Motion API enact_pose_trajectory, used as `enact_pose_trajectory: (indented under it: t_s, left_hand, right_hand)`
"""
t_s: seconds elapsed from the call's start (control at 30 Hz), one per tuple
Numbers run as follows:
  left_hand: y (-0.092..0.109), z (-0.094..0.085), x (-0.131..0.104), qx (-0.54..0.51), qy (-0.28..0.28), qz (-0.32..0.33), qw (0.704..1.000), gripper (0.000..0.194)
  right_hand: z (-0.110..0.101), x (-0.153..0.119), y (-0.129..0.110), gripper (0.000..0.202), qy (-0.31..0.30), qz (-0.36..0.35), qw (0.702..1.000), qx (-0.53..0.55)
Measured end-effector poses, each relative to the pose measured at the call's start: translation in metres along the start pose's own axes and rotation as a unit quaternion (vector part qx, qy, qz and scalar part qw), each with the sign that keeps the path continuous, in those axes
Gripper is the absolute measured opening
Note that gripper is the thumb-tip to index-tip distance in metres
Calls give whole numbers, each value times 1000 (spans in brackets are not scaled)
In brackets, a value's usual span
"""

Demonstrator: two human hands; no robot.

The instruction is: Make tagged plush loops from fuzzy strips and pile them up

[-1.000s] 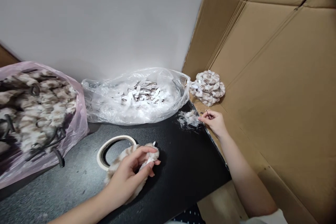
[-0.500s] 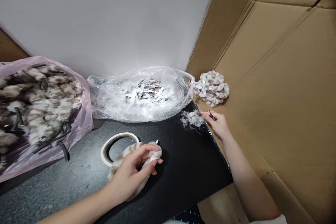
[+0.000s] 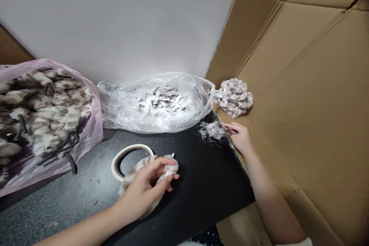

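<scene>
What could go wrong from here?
The loose fluff near the edge of the black table might scatter off it. The right hand, at that edge, could drop its small dark object over the side. The furry piece in the left hand hides part of the tape roll, so might snag it.

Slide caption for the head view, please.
Left hand holds a furry piece near a tape roll; right hand holds a small dark object beside loose fluff.
</scene>
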State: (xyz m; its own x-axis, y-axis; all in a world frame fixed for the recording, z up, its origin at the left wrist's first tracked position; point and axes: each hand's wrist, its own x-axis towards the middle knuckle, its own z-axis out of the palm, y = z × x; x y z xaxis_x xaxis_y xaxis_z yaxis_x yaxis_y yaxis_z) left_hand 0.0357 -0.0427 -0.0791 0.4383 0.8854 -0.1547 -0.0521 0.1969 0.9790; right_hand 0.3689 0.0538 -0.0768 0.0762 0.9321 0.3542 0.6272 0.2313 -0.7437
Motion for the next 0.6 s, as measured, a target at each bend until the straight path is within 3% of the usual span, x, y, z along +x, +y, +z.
enact_pose_trajectory:
  t_s: [0.17, 0.3, 0.4, 0.6]
  left_hand:
    - [-3, -1, 0, 9, -5, -3, 1000, 26]
    - [-5, -2, 0, 10, -9, 1, 1000, 25]
    - [-5, -1, -1, 7, -5, 5, 1000, 25]
    - [-2, 0, 0, 7, -4, 5, 1000, 24]
  right_hand:
    - [0, 0, -3, 25, -22, -13, 1000, -3]
    - [0, -2, -1, 21, 20, -10, 1000, -12]
    - [0, -2, 0, 31, 39, -2, 999, -16]
    - [5, -2, -2, 35, 9, 23, 1000, 1]
